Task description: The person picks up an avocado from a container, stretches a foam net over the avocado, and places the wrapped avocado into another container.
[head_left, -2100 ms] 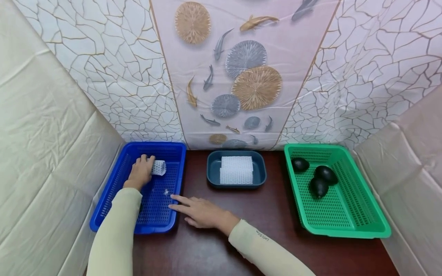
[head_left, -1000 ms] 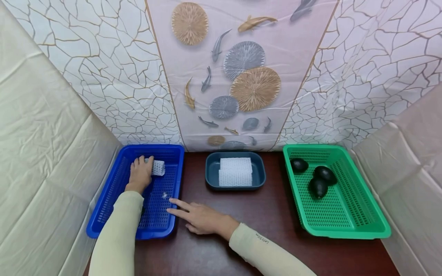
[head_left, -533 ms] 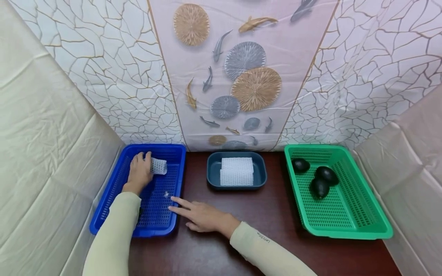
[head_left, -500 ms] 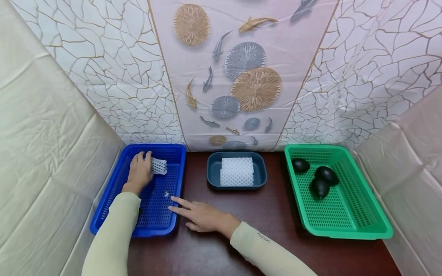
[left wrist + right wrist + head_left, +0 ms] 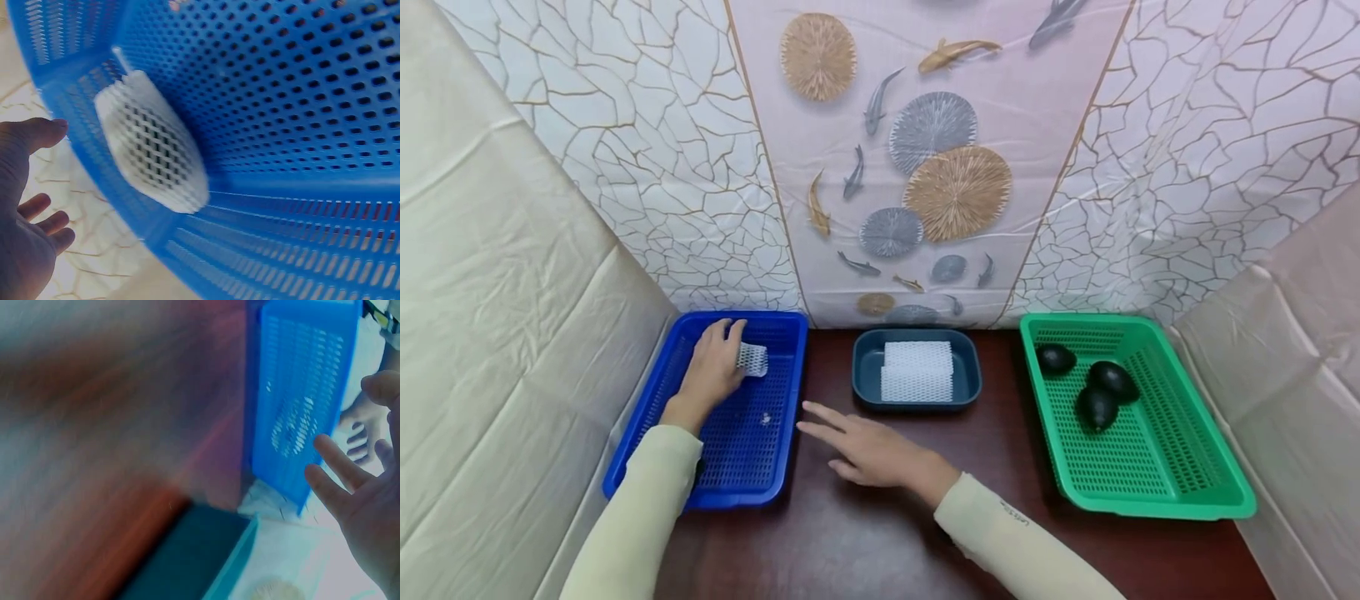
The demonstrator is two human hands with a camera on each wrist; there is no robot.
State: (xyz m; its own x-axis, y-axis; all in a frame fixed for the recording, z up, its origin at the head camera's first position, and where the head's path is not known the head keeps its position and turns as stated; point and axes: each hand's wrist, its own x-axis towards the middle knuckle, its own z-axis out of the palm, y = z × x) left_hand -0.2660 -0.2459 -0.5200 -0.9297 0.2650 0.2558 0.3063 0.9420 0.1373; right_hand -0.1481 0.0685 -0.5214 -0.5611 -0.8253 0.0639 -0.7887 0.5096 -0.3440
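On my head view the left hand (image 5: 713,367) is over the blue basket (image 5: 737,450), left of centre in the frame. Its grip is loose, thumb and fingers spread wide, and has hold of nothing. The netted fruit (image 5: 752,360) lies in the basket's far end, just right of that hand; my left wrist view shows it apart from the fingers, with something dark behind the white mesh. Nearer the middle of the basket I see a white scrap (image 5: 766,419), and something dark by the left sleeve (image 5: 658,467), too hidden to name.

The right hand (image 5: 876,450) is over the desk (image 5: 850,550) at lower centre, just beside the basket's right rim. Its grip is slack too, fingers mostly straight, holding nothing.

At centre, the dark tray (image 5: 867,371) carries white nets (image 5: 917,371), lying flat and overlapping. At right, the green basket (image 5: 1150,475) holds three black fruits (image 5: 1096,409): two touching, one apart at its upper left.
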